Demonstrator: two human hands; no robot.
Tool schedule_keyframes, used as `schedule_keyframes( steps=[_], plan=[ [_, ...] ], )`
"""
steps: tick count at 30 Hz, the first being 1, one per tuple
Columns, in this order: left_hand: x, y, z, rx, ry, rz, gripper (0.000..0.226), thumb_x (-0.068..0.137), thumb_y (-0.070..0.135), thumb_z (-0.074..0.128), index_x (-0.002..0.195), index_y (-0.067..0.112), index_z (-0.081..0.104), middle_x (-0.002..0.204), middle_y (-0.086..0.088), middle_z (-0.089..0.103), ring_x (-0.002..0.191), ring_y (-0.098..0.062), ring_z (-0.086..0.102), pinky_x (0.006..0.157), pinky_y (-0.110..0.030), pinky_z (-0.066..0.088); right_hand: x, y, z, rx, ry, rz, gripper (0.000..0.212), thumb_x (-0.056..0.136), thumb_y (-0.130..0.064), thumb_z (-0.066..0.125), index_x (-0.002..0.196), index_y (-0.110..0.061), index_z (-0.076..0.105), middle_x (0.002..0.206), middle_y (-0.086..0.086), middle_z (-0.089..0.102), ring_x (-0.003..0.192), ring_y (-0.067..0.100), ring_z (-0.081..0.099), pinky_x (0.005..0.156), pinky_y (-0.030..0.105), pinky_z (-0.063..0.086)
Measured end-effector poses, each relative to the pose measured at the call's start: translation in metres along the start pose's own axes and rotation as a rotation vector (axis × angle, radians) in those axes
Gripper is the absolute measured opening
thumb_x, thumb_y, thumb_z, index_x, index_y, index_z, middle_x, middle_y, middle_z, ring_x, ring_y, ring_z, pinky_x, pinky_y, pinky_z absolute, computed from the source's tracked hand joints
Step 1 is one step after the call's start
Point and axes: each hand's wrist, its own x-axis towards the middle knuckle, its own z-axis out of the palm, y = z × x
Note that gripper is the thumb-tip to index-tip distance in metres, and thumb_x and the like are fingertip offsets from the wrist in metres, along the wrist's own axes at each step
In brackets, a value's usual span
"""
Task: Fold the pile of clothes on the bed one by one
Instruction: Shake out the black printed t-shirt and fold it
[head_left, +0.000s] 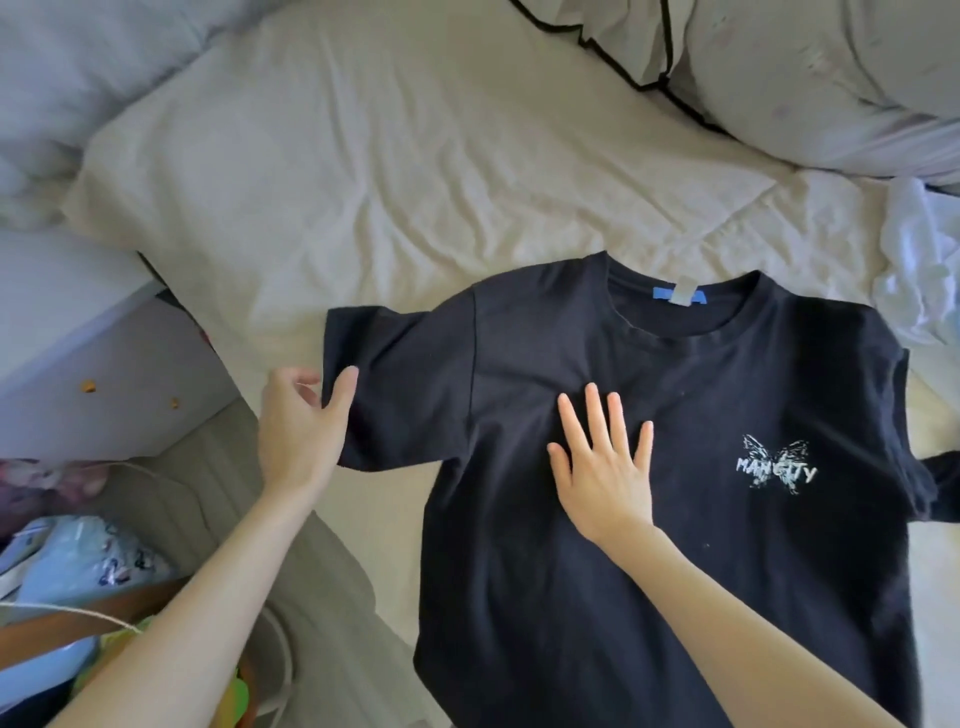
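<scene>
Black T-shirt (675, 493): spread face-up on bed (363, 182), collar away. Right hand (605, 467): flat, fingers spread, pinning chest against sliding. Left hand (301, 421): pinching sleeve (395, 379) hem, apparently for folding inward.

You were in a home bedroom, standing at a bed. Beyond your fingertips stretched a rumpled cream cotton bedsheet (363, 171), creased the way a slept-in mattress is. Past that, up to the left of your fingers, lay a soft pale grey pillow (78, 67), and up to the right a white pillowcase with black piping along its frilled edge (810, 78). Left of your fingers, beside the bed, stood a low white bedside cabinet (104, 364), and nearer you than the fingers a heap of household bags and a pale blue plastic packet (78, 566) sat on the floor.
</scene>
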Motion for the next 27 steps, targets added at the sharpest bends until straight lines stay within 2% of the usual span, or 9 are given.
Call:
schedule_keyframes(
  steps=[3,6,8,10,13,17,20,24,27],
  plan=[
    [0.040,0.006,0.005,0.246,-0.089,0.313,0.051,0.092,0.030,0.057,0.134,0.004,0.042,0.135,-0.017,0.046,0.127,-0.034,0.041,0.102,-0.045,0.036,-0.014,-0.027,-0.007,0.182,0.065,-0.002,0.063,0.098,-0.050,0.028,0.152,-0.028,0.003,0.160,0.002,-0.003,0.147,0.022,-0.010,0.116,0.054,-0.002],
    [0.080,0.024,0.020,0.493,-0.398,0.653,0.050,0.096,0.029,0.050,0.144,0.020,0.037,0.155,-0.004,0.025,0.143,-0.030,0.014,0.112,-0.047,0.019,-0.028,-0.066,-0.006,0.122,0.188,-0.291,0.074,0.086,-0.053,0.056,0.148,-0.022,0.029,0.156,0.010,0.023,0.145,0.028,0.016,0.113,0.058,0.013],
    [0.098,0.030,0.030,0.659,-0.564,0.772,0.043,0.095,0.026,0.052,0.137,0.022,0.047,0.147,-0.002,0.040,0.139,-0.027,0.025,0.109,-0.043,0.024,-0.027,-0.092,-0.002,0.007,0.222,-0.442,0.080,0.076,-0.052,0.069,0.144,-0.023,0.038,0.152,0.011,0.032,0.141,0.030,0.028,0.110,0.060,0.021],
    [0.108,0.035,0.031,0.679,-0.540,0.832,0.028,0.091,0.028,0.058,0.117,0.020,0.062,0.119,-0.003,0.060,0.116,-0.025,0.048,0.094,-0.036,0.035,-0.019,-0.115,-0.003,-0.105,0.170,-0.484,0.079,0.079,-0.046,0.068,0.146,-0.025,0.033,0.155,0.009,0.027,0.144,0.028,0.022,0.114,0.057,0.012],
    [0.118,0.041,0.014,0.322,-0.552,0.564,0.016,0.087,0.032,0.064,0.088,0.016,0.067,0.089,0.002,0.065,0.088,-0.014,0.057,0.074,-0.026,0.038,-0.001,-0.130,-0.006,-0.188,0.125,-0.526,0.067,0.091,-0.024,0.054,0.150,-0.019,0.021,0.158,0.011,0.017,0.147,0.028,0.004,0.112,0.055,-0.013],
    [0.132,0.041,-0.014,0.064,-0.409,0.308,0.026,0.085,0.043,0.064,0.071,0.021,0.067,0.071,0.011,0.065,0.068,-0.002,0.057,0.059,-0.018,0.040,0.012,-0.139,-0.010,-0.108,0.386,-0.565,0.043,0.085,-0.027,0.067,0.127,-0.018,0.061,0.129,0.002,0.061,0.129,0.025,0.048,0.110,0.049,0.033],
    [0.136,0.030,-0.016,-0.057,-0.407,0.137,0.032,0.089,0.042,0.060,0.091,0.011,0.068,0.082,0.002,0.065,0.075,-0.012,0.059,0.063,-0.021,0.046,0.013,-0.141,-0.003,-0.192,0.261,-0.551,0.063,0.085,-0.043,0.064,0.140,-0.020,0.045,0.146,0.005,0.044,0.137,0.025,0.037,0.114,0.049,0.026],
    [0.131,0.006,-0.012,-0.259,-0.673,-0.104,0.036,0.093,0.036,0.056,0.118,0.011,0.061,0.113,-0.004,0.065,0.101,-0.019,0.062,0.083,-0.033,0.050,0.023,-0.144,0.012,-0.336,0.113,-0.440,0.077,0.095,-0.032,0.052,0.152,-0.017,0.002,0.160,0.011,-0.001,0.146,0.031,-0.001,0.111,0.052,-0.012],
    [0.130,-0.001,-0.008,-0.206,-0.689,-0.016,0.024,0.091,0.023,0.061,0.112,0.013,0.065,0.103,0.000,0.068,0.095,-0.012,0.063,0.082,-0.026,0.050,0.032,-0.156,0.010,-0.333,0.126,-0.445,0.070,0.096,-0.026,0.051,0.151,-0.015,0.010,0.158,0.016,0.008,0.146,0.033,0.004,0.111,0.057,-0.008]
  ],
)
